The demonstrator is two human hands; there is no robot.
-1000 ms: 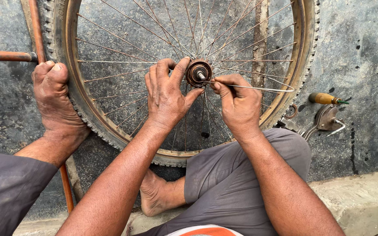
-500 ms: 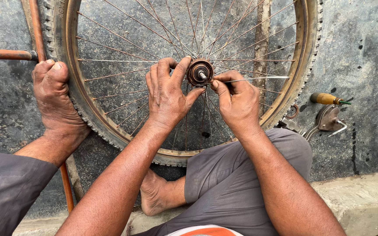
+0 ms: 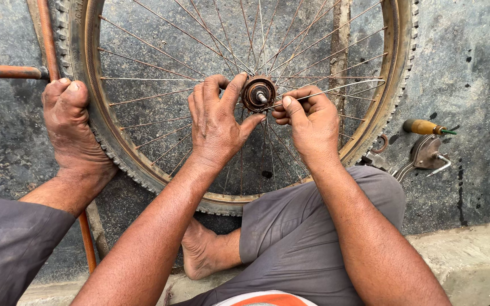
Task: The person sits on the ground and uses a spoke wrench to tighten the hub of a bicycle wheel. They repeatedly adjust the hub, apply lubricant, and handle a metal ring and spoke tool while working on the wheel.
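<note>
A rusty bicycle wheel [image 3: 143, 175] with a knobbly tyre lies in front of me on dark ground. My left hand [image 3: 216, 122] grips the brown hub [image 3: 257, 93] at the wheel's centre, with the thumb against the hub's side. Just right of the hub, my right hand [image 3: 310, 119] pinches a loose thin metal spoke [image 3: 347, 86]. The spoke runs from the hub out to the right rim. Both hands nearly touch at the axle.
My bare left foot [image 3: 72, 130] presses on the tyre at the left, and the other foot [image 3: 205, 255] lies under the wheel. A rusty frame tube [image 3: 7, 71] crosses at the left. A yellow-handled screwdriver [image 3: 423, 127] and a metal bracket [image 3: 423, 156] lie at the right.
The far end of the loose spoke has swung upward toward the rim. Both hands stay at the hub with only small finger shifts.
</note>
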